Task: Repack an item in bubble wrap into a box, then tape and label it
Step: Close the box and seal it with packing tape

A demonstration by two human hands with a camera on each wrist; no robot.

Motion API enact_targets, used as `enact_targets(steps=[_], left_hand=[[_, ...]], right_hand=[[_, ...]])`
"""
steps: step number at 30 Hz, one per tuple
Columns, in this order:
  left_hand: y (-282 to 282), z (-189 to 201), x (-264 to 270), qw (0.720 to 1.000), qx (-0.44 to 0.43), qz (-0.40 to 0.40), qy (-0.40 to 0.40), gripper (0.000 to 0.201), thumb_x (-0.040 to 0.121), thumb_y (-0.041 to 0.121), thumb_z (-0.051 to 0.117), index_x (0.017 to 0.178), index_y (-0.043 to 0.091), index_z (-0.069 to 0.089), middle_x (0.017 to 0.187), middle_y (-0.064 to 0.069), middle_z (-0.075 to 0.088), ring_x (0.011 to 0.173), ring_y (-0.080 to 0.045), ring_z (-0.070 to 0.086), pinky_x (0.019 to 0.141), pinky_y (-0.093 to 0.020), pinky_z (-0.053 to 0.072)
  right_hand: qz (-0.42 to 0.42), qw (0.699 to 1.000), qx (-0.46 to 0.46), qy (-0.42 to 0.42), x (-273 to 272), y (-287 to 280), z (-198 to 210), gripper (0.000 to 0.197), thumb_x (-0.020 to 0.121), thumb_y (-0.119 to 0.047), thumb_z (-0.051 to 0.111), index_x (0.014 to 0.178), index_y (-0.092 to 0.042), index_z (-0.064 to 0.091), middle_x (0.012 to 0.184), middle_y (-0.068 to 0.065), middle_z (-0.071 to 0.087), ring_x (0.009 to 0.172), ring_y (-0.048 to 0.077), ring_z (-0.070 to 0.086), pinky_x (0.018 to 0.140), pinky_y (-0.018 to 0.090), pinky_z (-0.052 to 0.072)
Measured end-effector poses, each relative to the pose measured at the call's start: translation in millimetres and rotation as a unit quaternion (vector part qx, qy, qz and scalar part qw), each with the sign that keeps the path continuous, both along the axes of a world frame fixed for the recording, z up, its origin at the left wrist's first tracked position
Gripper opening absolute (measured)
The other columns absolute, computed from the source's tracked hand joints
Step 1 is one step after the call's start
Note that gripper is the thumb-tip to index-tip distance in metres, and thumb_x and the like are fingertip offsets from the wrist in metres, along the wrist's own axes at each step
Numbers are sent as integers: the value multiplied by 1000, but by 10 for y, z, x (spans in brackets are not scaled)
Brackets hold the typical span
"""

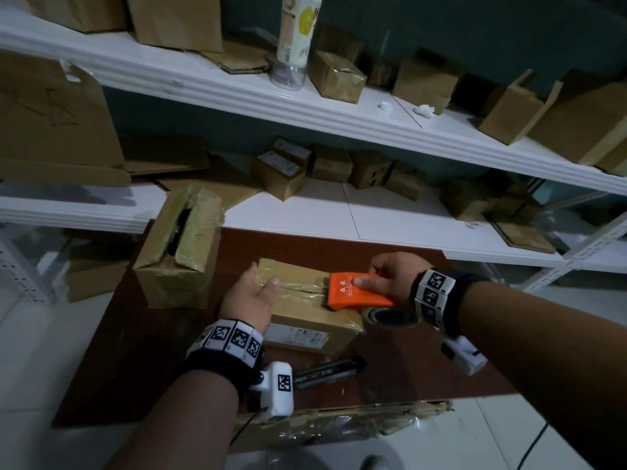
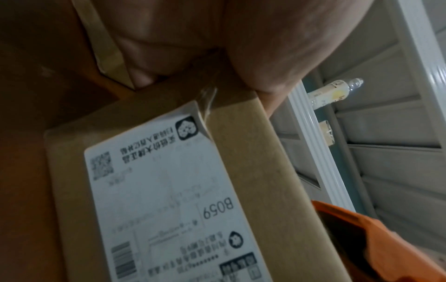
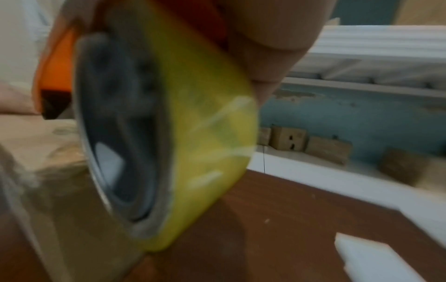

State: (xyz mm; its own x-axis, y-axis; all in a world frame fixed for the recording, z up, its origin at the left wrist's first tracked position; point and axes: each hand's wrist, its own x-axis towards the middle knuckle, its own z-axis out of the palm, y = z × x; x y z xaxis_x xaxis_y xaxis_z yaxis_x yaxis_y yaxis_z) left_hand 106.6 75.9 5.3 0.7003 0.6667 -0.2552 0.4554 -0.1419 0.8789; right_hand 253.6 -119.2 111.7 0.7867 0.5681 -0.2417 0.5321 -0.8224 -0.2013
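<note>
2 hands: both on 1 small cardboard box (image 1: 305, 300) on a brown table (image 1: 142, 351).
Left hand (image 1: 249, 300): lies flat on the near left part of the box top, fingers straight and together, thumb stretched across the taped seam; it presses down and grips nothing.
Right hand (image 1: 386, 278): curled round an orange tape dispenser (image 1: 356, 290), thumb laid along its flat top, the other fingers wrapped over the far side.
Tape dispenser: its front edge sits on the box top, just right of the left thumb; a shiny strip of clear tape (image 1: 298, 286) runs along the seam between the thumb and the dispenser.
Tape roll (image 3: 169, 122): yellowish, on a grey core, hangs under the dispenser below the right palm, off the right end of the box; the right wrist view is blurred.
Box: closed, flaps down, under both hands; a white shipping label (image 2: 166, 200) with barcodes and "B059" is stuck on the side facing the person, below the left palm, 1 corner of it peeling.
Wrapped item: cannot be seen.
Left of the left hand: 1 bigger cardboard box (image 1: 179, 245), heavily taped, its top torn open.
Near the left wrist: a dark pen-like tool (image 1: 325, 369) lies on the table just this side of the box.
Beyond both hands: white shelves (image 1: 339, 110) with many cardboard boxes and a clear plastic bottle (image 1: 295, 39).
</note>
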Motion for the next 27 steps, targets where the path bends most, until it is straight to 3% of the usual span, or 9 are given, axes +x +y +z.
enact_targets(steps=[4,9,12,16,18,20,22,24,27], left_hand=[[-14,-21,6,1000,-9,13,-12,54,97,43,55,147,28,44,145,0,53,129,-29,52,105,-41,43],[-43,3,9,1000,-3,23,-20,44,98,40,55,140,27,53,134,-1,62,119,-28,58,89,-32,42],[-58,9,11,999,4,27,-16,45,98,40,54,140,24,53,137,-2,60,123,-29,56,93,-34,42],[-64,14,18,999,0,34,-20,41,98,40,55,134,22,58,130,-1,63,111,-25,59,89,-33,43],[-63,44,19,999,3,48,-15,47,96,38,59,139,21,53,141,-2,56,121,-26,56,100,-40,45],[-84,119,-7,996,72,58,-6,60,95,31,62,150,21,40,157,0,37,142,-26,38,115,-44,34],[-99,217,-32,981,189,39,-36,60,95,29,61,150,24,38,162,4,25,150,-22,21,121,-44,21],[-115,275,-40,957,283,-47,-36,51,98,38,52,148,30,40,163,6,22,152,-20,10,123,-46,3],[-169,222,-52,903,372,-200,82,52,100,58,21,149,46,27,165,9,7,153,-23,-6,118,-55,-15]], right_hand=[[6,999,-43,-22,140,-142,104,37,84,-63,63,90,-27,63,82,-8,62,83,14,60,65,25,43],[-8,996,-79,-30,238,-411,98,34,84,-64,62,89,-30,59,81,-10,59,85,16,59,67,25,39],[-14,997,-74,-25,245,-475,73,34,84,-64,62,89,-30,60,82,-9,60,84,15,59,62,24,39],[-14,995,-92,-21,235,-403,-63,40,83,-68,60,94,-29,60,91,-5,62,92,20,61,76,29,47],[-26,996,-80,-25,223,-380,-103,39,82,-68,61,90,-30,59,90,-6,61,90,20,60,75,28,44],[-43,998,-48,-19,176,-377,-143,39,81,-67,64,80,-28,58,81,-9,60,85,18,60,70,25,41],[-51,998,-21,-8,93,-328,-209,40,80,-66,65,74,-27,57,74,-10,59,79,17,60,66,25,40],[-44,999,-1,-3,0,-230,-284,40,81,-65,65,72,-27,56,71,-9,59,76,16,60,64,25,40],[-34,999,19,1,-90,-101,-340,39,82,-64,65,74,-26,57,71,-8,60,74,15,60,65,26,44]])
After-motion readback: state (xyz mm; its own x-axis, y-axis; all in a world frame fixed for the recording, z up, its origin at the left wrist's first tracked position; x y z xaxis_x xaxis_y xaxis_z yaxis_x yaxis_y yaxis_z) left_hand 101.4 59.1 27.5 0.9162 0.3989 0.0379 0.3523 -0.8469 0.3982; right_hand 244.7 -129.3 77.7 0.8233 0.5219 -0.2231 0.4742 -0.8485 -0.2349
